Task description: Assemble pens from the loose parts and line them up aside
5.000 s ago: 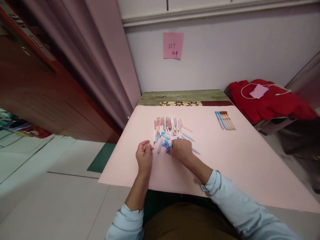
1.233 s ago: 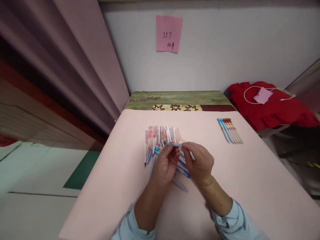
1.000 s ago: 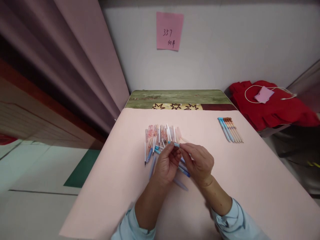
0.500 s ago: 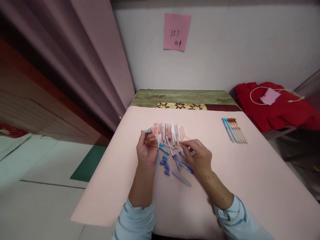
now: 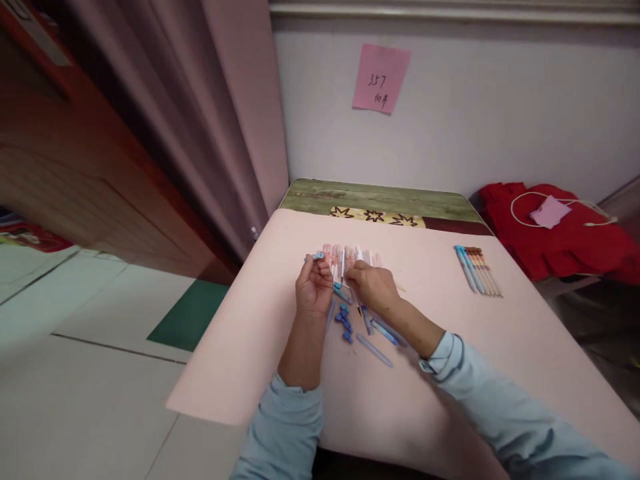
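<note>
My left hand (image 5: 314, 287) is raised palm up, left of the pen parts, pinching a short light-blue pen part (image 5: 316, 256) between thumb and fingertips. My right hand (image 5: 374, 287) reaches over the loose parts with its fingers closed. Whatever it holds, if anything, is hidden. Slim white pen refills (image 5: 343, 261) and pinkish clear pen barrels (image 5: 327, 252) lie in a row beyond my hands. Nearer to me are a cluster of small blue pieces (image 5: 345, 321), blue pen parts (image 5: 385, 331) and a translucent bluish barrel (image 5: 375, 350).
The table has a pale pink cover (image 5: 280, 313). At its right lies a neat row of pens (image 5: 477, 272) with blue and brown tops. A red cloth (image 5: 565, 230) with a white cable sits beyond the right edge. A pink note (image 5: 381, 79) hangs on the wall.
My right hand has moved left and slightly forward, closer to my left hand and over the refills. The left hand keeps the light-blue pen part. The camera view has shifted.
</note>
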{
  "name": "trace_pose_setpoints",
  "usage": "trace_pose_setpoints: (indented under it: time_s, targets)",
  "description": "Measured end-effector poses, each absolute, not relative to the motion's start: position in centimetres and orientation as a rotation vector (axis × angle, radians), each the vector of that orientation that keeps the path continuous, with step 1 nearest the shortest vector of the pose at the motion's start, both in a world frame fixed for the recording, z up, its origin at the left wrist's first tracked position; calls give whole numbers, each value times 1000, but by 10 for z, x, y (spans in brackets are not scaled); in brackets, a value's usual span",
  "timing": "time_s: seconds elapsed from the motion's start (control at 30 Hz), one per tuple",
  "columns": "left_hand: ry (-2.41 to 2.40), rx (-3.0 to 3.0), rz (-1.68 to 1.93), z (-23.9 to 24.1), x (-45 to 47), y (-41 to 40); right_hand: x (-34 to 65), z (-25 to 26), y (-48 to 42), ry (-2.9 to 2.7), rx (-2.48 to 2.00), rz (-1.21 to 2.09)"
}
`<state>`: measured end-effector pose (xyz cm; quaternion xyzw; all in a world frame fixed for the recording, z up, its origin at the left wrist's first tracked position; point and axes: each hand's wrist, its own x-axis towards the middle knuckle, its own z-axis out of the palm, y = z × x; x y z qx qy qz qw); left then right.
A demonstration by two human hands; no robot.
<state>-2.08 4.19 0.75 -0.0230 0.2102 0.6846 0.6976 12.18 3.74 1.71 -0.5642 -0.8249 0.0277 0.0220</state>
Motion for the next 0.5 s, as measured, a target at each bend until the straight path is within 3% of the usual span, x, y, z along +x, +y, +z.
trace_pose_setpoints:
  time_s: [0.2, 0.5]
  targets:
    - [439, -81, 1527, 4, -21, 43, 113, 16, 47, -2742, -1733, 96]
    - [429, -105, 1498, 7, -20, 40, 112, 19, 41, -2593, -1790, 109]
